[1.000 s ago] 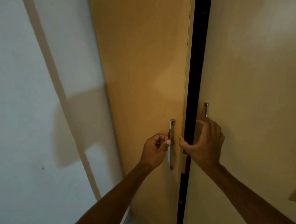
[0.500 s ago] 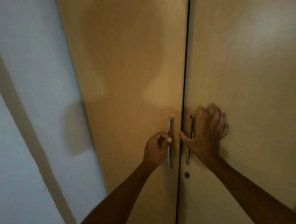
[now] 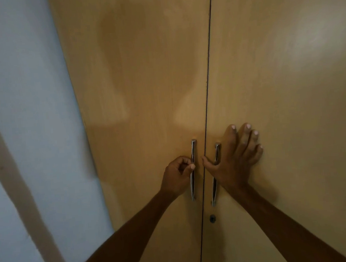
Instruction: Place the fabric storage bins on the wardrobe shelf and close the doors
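Observation:
Two tan wooden wardrobe doors fill the view, the left door (image 3: 140, 92) and the right door (image 3: 287, 82), meeting at a thin dark seam. My left hand (image 3: 177, 174) is curled around the left metal handle (image 3: 193, 170). My right hand (image 3: 236, 159) lies flat with fingers spread against the right door, its thumb in front of the right metal handle (image 3: 215, 175). The fabric storage bins and the shelf are hidden behind the doors.
A pale blue-white wall (image 3: 24, 120) runs along the left of the wardrobe, with a lighter diagonal band across it. A small round keyhole (image 3: 212, 218) sits below the right handle.
A second ago a wide dark gap stood between the doors. Both doors have swung together and the gap has become a thin seam. My right hand has flattened on the right door.

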The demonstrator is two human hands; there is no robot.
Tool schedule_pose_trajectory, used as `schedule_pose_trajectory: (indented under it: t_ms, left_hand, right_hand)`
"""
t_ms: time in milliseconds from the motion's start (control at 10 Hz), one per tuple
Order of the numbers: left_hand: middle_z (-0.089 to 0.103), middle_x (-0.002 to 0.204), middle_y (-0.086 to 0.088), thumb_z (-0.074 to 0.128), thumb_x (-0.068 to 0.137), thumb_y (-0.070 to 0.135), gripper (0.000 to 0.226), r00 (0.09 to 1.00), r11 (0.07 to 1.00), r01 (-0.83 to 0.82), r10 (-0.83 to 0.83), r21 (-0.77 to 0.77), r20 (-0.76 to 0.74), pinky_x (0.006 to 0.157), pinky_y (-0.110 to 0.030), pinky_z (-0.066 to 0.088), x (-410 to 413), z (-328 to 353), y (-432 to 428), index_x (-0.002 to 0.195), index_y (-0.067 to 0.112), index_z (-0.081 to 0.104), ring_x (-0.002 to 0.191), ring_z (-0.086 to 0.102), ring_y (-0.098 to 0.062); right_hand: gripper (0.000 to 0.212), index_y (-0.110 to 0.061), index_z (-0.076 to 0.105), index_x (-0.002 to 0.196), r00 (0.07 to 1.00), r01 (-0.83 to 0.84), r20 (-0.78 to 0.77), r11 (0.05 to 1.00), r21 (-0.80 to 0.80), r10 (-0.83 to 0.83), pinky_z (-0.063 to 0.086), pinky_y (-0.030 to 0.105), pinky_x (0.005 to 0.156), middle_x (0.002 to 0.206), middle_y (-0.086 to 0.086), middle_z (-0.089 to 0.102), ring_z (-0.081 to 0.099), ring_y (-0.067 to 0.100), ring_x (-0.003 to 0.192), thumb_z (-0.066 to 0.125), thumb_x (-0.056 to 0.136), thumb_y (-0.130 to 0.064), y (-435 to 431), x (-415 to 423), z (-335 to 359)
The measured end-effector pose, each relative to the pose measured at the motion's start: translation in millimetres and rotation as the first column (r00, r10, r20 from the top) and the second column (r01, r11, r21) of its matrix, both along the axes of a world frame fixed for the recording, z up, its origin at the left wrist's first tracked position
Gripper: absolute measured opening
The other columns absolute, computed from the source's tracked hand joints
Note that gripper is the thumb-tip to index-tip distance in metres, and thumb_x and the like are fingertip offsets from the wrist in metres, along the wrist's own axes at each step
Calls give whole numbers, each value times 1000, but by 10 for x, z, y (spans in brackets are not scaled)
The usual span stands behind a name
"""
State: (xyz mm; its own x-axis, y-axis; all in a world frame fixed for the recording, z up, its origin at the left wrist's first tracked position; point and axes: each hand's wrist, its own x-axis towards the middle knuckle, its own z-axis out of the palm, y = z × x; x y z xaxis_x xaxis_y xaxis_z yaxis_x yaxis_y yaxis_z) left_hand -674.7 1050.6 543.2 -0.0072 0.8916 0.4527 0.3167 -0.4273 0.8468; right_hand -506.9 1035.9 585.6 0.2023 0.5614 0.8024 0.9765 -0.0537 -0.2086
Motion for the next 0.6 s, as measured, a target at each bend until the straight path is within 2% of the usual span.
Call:
schedule_pose_trajectory:
  t_ms: [200, 300, 400, 500, 600]
  left_hand:
    - [63, 76, 10, 64, 90, 19, 1, 999, 998, -49, 48, -29, -16, 70, -30, 52, 50, 53, -119, 91, 19, 64, 68, 58, -3]
    - [68, 94, 6, 61, 91, 16, 12, 999, 996, 4, -7, -86, -39, 82, -29, 55, -19, 71, -245, 102, 18, 65, 88, 64, -8]
    - [67, 100, 9, 59, 92, 20, 14, 991, 996, -52, 43, -68, -126, 82, -29, 54, -159, 104, -475, 105, 22, 65, 92, 62, -7]
    - [64, 108, 12, 57, 93, 34, 24, 947, 982, -189, 181, -5, -264, 83, -33, 54, -376, 87, -807, 115, 27, 61, 97, 60, -5]
    - [62, 123, 10, 54, 92, 42, 34, 826, 914, -349, 405, 207, -392, 90, -37, 51, -620, 83, -1187, 124, 28, 57, 109, 59, -9]
  right_hand:
    - [118, -11, 8, 154, 999, -48, 3, 998, -49, 48, 6, 63, 114, 159, 24, 3, -1, 43, 147, 57, 68, -74, -44, 15, 1]
    - [119, -14, 6, 154, 993, -120, -7, 987, -108, 120, 2, 64, 114, 160, 22, -6, -10, 42, 147, 62, 65, -70, -173, 21, 17]
    - [116, -22, 6, 154, 968, -252, -58, 952, -171, 246, 3, 64, 114, 161, 15, -15, -18, 36, 147, 62, 66, -72, -318, 38, -4]
    - [115, -28, 4, 154, 914, -403, -149, 892, -206, 378, 10, 66, 113, 161, 8, -19, -20, 30, 147, 64, 66, -69, -501, -16, -52]
    - [114, -32, 2, 152, 859, -510, -178, 831, -223, 479, 12, 64, 113, 160, 6, -20, -22, 28, 147, 64, 65, -71, -756, -160, -72]
